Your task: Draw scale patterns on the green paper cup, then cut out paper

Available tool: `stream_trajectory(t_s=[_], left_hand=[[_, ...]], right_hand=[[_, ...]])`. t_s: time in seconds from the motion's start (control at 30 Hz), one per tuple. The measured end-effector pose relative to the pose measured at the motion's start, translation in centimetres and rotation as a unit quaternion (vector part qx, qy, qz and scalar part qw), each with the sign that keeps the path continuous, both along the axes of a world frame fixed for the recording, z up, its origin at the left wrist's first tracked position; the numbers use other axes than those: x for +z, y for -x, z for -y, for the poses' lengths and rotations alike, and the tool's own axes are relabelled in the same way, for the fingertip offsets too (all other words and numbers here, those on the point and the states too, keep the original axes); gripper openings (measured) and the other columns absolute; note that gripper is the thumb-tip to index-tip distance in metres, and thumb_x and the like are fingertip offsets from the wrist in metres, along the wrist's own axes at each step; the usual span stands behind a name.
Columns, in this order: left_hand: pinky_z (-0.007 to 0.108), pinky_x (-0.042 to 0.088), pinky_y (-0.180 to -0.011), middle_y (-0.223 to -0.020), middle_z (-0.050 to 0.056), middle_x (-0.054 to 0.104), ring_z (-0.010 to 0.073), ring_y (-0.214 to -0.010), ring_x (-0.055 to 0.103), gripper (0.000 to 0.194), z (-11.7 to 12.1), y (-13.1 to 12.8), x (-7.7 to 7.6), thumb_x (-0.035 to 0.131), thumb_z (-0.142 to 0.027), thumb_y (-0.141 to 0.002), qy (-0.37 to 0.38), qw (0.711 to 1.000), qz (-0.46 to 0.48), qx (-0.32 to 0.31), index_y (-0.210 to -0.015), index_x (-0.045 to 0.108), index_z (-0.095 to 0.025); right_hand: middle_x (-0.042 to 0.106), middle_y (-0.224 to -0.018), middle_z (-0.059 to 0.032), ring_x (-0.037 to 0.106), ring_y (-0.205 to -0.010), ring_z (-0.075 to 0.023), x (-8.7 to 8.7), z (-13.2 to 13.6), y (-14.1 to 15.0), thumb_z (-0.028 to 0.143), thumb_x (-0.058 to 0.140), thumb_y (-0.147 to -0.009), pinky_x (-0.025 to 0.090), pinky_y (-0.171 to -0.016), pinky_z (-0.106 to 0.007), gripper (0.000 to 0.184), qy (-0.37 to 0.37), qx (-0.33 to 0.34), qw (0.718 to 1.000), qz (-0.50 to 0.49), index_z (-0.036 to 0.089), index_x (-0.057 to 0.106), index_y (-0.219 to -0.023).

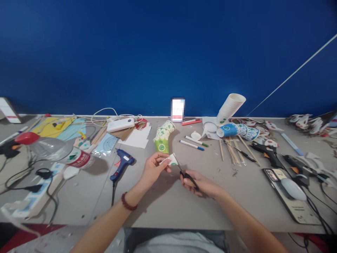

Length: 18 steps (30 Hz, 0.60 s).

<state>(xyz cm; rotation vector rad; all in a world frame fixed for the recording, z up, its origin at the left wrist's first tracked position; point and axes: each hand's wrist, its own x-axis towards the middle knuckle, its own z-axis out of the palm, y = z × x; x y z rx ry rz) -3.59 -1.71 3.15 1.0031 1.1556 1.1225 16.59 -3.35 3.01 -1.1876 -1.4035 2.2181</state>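
Observation:
My left hand (157, 167) pinches a small white piece of paper (173, 160) with a green mark on it. Black-handled scissors (193, 180) are gripped in my right hand (198, 184), their blades pointing up and left along the paper's right edge. Whether the blades are cutting into it I cannot tell. Just beyond my left hand lies a green-and-white figure made of patterned paper cups (162, 137). A blue glue gun (121, 164) rests to the left of that hand.
On the right are a stack of white paper cups (231, 105), a blue cup figure (229, 130), wooden sticks (231, 153) and a phone (292, 200) under a white mouse (293, 189). Markers (191, 145) lie beyond my hands. At left, a plastic bottle (58, 149) stands near a power strip (39, 195).

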Motion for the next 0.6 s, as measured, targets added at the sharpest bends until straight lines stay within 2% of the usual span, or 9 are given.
stream_trajectory(t_s=[0.37, 0.6], left_hand=[[0.023, 0.048, -0.054, -0.061, -0.001, 0.066, 0.0116, -0.048, 0.061, 0.027, 0.09, 0.06, -0.37, 0.071, -0.035, -0.068, 0.002, 1.0, 0.0, 0.012, -0.083, 0.06, -0.016], [0.022, 0.047, -0.053, -0.06, -0.001, 0.066, 0.011, -0.047, 0.06, 0.026, 0.1, -0.1, 0.08, 0.071, -0.034, -0.068, 0.005, 1.0, 0.001, 0.02, -0.082, 0.059, -0.015]], right_hand=[[0.039, -0.058, 0.0075, 0.026, -0.041, -0.0017, -0.65, -0.14, -0.06, 0.068, 0.056, -0.066, 0.014, -0.032, -0.013, 0.051, -0.007, -0.012, 1.0, 0.028, 0.02, 0.046, -0.08], [0.04, -0.054, 0.0077, 0.027, -0.04, -0.0019, -0.88, -0.2, -0.1, 0.067, 0.056, -0.068, 0.015, -0.034, -0.015, 0.05, -0.023, -0.02, 0.999, 0.038, 0.019, 0.045, -0.076]])
